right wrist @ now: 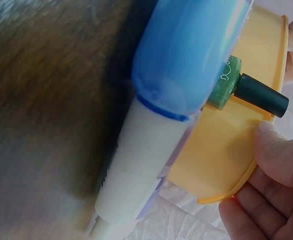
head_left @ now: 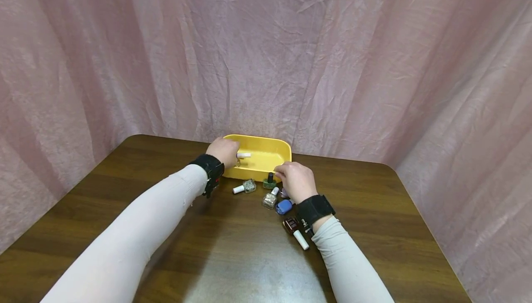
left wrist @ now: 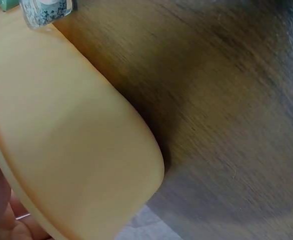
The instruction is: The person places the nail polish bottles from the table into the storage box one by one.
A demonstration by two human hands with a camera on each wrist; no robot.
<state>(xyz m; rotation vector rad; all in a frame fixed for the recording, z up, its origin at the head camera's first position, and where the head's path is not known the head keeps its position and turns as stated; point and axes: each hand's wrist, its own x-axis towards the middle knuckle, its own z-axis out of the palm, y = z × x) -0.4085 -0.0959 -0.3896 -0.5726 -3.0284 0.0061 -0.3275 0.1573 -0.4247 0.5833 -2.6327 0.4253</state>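
Note:
A yellow tray [head_left: 266, 143] stands near the table's back edge. My left hand [head_left: 224, 151] reaches over its left end and holds a white-capped nail polish bottle [head_left: 244, 155] inside it; the bottle's body is mostly hidden by the fingers. In the left wrist view, the fingers [left wrist: 24, 225] show behind the tray wall [left wrist: 86, 125]. My right hand [head_left: 296, 178] grips the tray's front right corner, thumb [right wrist: 276, 150] at the rim. Close by stand a green bottle [head_left: 269, 184] with a black cap and a blue bottle [head_left: 284, 207].
In front of the tray lie a speckled bottle [head_left: 249, 186] and a glittery bottle [head_left: 269, 200], both white-capped. A dark red bottle [head_left: 291, 225] lies nearest me. A purple bottle [head_left: 284, 193] is partly hidden by my right hand. Pink curtain [head_left: 266, 63] hangs behind the wooden table [head_left: 232, 257].

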